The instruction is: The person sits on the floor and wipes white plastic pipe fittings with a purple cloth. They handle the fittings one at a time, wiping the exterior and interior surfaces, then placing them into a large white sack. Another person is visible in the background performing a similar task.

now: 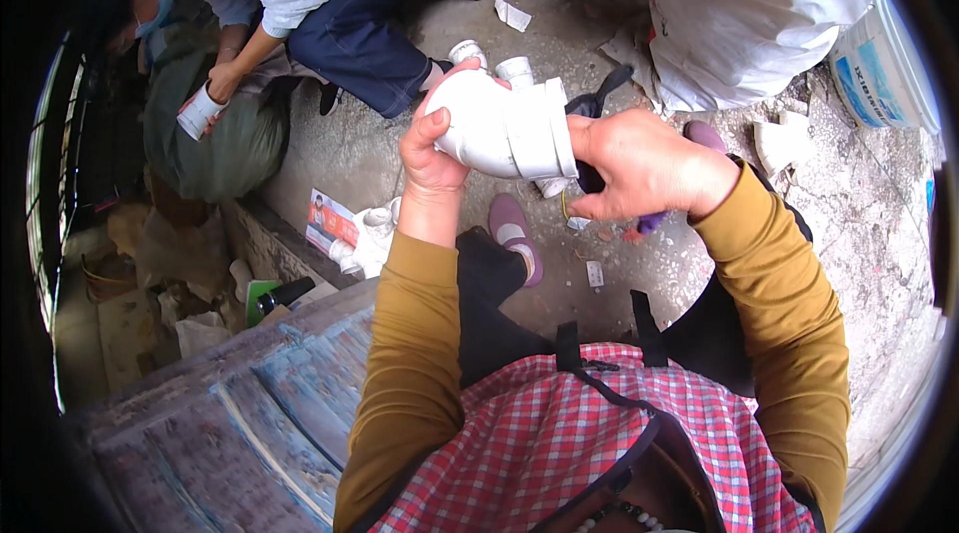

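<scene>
A large white plastic pipe fitting (498,127) is held up in front of me, its wide collared mouth facing right. My left hand (434,151) grips its left end, with the thumb on the near side. My right hand (637,162) is at the mouth, the index finger reaching to or into the opening and the thumb apart below; whether it touches the inner wall is hidden. Just beyond the held fitting, smaller white pipe fittings (515,71) show, partly covered by it. More white fittings (377,222) lie at the lower left, beside my left forearm.
At upper left a co-worker (359,31) holds a white fitting (198,113) over a dark green sack (217,143). A large white woven sack (749,16) and a white bucket (876,68) stand at upper right, near another white fitting (779,139). A worn wooden surface (247,413) is at lower left.
</scene>
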The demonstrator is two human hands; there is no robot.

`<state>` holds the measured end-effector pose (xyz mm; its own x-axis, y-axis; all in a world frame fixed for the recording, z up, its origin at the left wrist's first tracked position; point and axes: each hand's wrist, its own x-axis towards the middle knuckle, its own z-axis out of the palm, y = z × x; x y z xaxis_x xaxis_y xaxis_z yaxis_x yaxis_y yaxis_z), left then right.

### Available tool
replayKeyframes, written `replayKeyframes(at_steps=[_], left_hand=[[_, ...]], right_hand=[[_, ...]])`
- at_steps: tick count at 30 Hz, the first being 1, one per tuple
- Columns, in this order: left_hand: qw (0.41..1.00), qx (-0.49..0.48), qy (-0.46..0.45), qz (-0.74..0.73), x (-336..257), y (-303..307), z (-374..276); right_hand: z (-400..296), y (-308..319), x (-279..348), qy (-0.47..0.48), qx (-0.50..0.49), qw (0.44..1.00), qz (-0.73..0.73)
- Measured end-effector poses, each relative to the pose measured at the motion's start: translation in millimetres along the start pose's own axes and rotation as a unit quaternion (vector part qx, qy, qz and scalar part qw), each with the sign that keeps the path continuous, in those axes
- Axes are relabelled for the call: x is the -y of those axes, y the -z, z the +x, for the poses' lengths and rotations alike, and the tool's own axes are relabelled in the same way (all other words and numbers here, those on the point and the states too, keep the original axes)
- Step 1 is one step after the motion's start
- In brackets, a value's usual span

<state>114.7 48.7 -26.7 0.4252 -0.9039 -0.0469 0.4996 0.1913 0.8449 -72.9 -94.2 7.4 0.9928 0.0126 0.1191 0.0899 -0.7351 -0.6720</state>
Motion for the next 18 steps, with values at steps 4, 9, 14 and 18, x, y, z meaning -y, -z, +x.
replayKeyframes(at_steps=[4, 9, 14, 18], left_hand=[[0.999, -0.003, -0.033, -0.003, -2.9, -1.0, -0.1], [0.998, 0.049, -0.02, 0.022, -8.4, 4.9, 0.8], [0.994, 0.045, 0.099, 0.014, -17.1, 10.8, -3.7], [0.994, -0.008, 0.082, 0.068, -16.4, 4.4, -6.4]], right_hand=[[5.0, -20.8, -8.3, 0.012, -0.079, 0.995, 0.052], [-0.5, -28.0, 1.4, 0.029, -0.074, 0.994, -0.073], [0.2, -26.4, 5.8, 0.106, -0.101, 0.942, -0.302], [2.8, -30.0, 1.8, 0.079, -0.115, 0.932, -0.335]])
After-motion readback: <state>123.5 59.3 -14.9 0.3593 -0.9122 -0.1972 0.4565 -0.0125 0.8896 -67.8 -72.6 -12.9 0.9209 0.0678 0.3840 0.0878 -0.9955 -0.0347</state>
